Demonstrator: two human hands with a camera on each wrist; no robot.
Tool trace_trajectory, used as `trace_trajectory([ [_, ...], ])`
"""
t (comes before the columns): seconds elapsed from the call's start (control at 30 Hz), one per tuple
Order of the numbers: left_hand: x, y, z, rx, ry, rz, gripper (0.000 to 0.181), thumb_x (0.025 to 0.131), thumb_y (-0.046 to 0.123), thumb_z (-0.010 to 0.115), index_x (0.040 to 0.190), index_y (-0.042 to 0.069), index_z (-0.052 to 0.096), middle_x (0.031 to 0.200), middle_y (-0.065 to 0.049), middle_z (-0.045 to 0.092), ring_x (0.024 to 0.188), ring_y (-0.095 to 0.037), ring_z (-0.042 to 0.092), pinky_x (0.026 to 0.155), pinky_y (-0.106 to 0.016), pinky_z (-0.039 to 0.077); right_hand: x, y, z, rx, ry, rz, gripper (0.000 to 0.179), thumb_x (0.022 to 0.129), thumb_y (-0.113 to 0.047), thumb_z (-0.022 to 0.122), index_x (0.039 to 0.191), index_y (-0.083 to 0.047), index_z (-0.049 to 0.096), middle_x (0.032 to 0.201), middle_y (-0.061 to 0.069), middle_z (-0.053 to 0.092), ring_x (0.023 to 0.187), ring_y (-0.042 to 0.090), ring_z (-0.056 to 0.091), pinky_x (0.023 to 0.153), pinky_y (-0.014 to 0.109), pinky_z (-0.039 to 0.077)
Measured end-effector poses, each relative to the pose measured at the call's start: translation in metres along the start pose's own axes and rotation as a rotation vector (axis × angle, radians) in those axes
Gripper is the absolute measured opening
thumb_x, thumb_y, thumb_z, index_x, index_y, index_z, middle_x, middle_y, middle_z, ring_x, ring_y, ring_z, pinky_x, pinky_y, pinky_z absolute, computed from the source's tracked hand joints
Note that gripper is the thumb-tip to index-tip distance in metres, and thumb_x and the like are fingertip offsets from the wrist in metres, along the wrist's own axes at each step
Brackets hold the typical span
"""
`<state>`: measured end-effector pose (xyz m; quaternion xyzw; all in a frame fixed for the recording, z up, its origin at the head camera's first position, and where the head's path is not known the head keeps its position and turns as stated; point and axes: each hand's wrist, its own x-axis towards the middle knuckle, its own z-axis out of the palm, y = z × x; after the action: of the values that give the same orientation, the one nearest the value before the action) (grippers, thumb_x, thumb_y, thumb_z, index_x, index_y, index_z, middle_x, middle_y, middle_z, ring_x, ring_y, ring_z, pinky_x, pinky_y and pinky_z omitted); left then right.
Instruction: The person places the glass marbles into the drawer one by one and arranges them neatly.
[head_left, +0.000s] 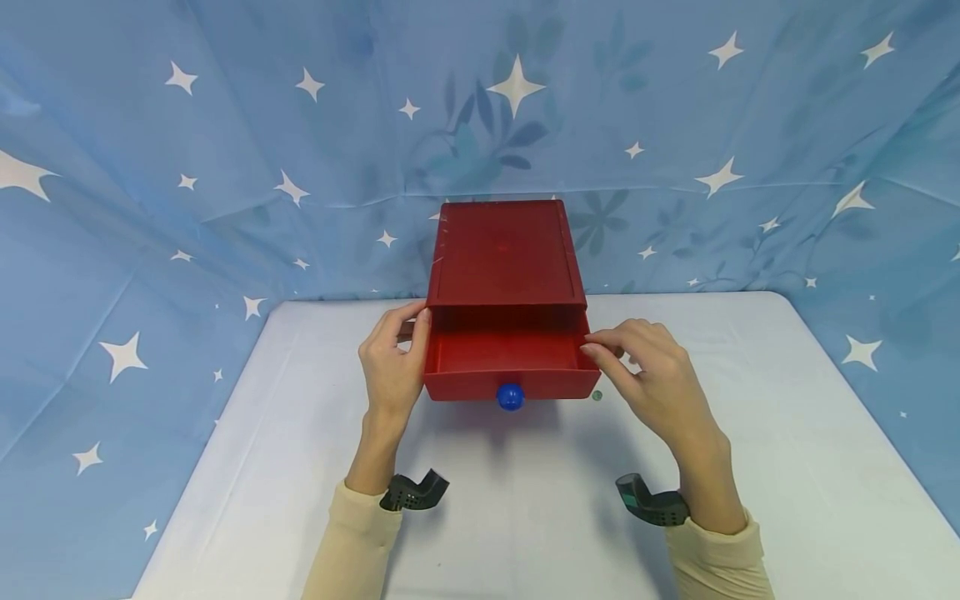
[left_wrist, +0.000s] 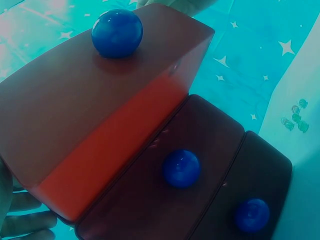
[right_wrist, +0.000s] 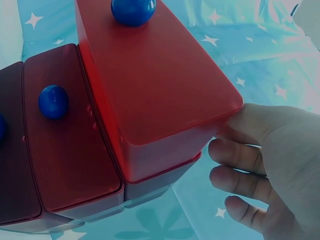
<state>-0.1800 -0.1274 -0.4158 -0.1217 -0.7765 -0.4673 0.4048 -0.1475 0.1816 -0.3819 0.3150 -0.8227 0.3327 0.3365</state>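
A red drawer cabinet [head_left: 502, 250] stands with its top drawer [head_left: 510, 385] pulled partway out, and I see no contents in the visible part. A blue round knob [head_left: 511, 397] sits on the drawer's front. My left hand [head_left: 393, 358] is at the left side, thumb and forefinger holding the drawer's side near the cabinet's front edge; their exact contact is partly hidden. On the other side my right hand [head_left: 652, 371] pinches the right wall between thumb and forefinger. Its other fingers [right_wrist: 237, 182] are loosely bent beside the cabinet.
Below the pulled drawer are two more drawers, a middle one [left_wrist: 145, 190] and a lower one [left_wrist: 265, 170], both pushed in, with blue knobs. Several small green glass marbles [left_wrist: 296, 118] lie on the white tabletop [head_left: 510, 508]. A blue star-patterned cloth [head_left: 300, 142] hangs behind.
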Motion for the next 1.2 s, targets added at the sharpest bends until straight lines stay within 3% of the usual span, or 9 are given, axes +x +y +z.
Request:
trace_trajectory([
  [0.13, -0.0001, -0.0006, 0.0007, -0.011, 0.001, -0.007, 0.021, 0.097, 0.014, 0.065, 0.113, 0.005, 0.074, 0.104, -0.011, 0.076, 0.078, -0.024, 0.072, 0.079, -0.01, 0.055, 0.0001, -0.0005, -0.001, 0.005, 0.004, 0.009, 0.017, 0.087, -0.014, 0.076, 0.103, -0.006, 0.076, 0.088, 0.003, 0.073, 0.078, 0.013, 0.057, 0.069, 0.017, 0.042],
  [0.3, 0.0001, -0.0005, 0.001, -0.015, 0.001, -0.01, 0.021, 0.096, 0.013, 0.066, 0.113, 0.005, 0.074, 0.103, -0.012, 0.076, 0.077, -0.025, 0.072, 0.079, -0.008, 0.054, 0.0003, -0.0006, -0.0012, 0.004, 0.007, 0.011, 0.028, 0.075, 0.001, 0.079, 0.102, -0.006, 0.076, 0.088, 0.002, 0.073, 0.077, 0.012, 0.057, 0.07, 0.014, 0.042],
  [0.6, -0.0005, -0.0005, 0.0002, 0.004, -0.004, -0.009, 0.021, 0.096, 0.015, 0.066, 0.114, 0.006, 0.074, 0.104, -0.011, 0.076, 0.079, -0.023, 0.072, 0.079, -0.013, 0.057, 0.0003, 0.0004, -0.0014, 0.01, 0.017, 0.008, 0.022, 0.08, -0.004, 0.078, 0.102, -0.005, 0.075, 0.086, 0.003, 0.072, 0.077, 0.014, 0.058, 0.071, 0.014, 0.043],
  [1.2, -0.0006, -0.001, -0.0002, -0.003, 0.001, -0.002, 0.02, 0.096, 0.013, 0.066, 0.113, 0.006, 0.074, 0.104, -0.011, 0.076, 0.076, -0.024, 0.072, 0.078, -0.009, 0.054, 0.0004, 0.0063, -0.0016, -0.034, 0.04, 0.066, 0.02, 0.081, -0.001, 0.077, 0.101, -0.003, 0.074, 0.085, 0.004, 0.068, 0.079, 0.014, 0.059, 0.066, 0.013, 0.043],
])
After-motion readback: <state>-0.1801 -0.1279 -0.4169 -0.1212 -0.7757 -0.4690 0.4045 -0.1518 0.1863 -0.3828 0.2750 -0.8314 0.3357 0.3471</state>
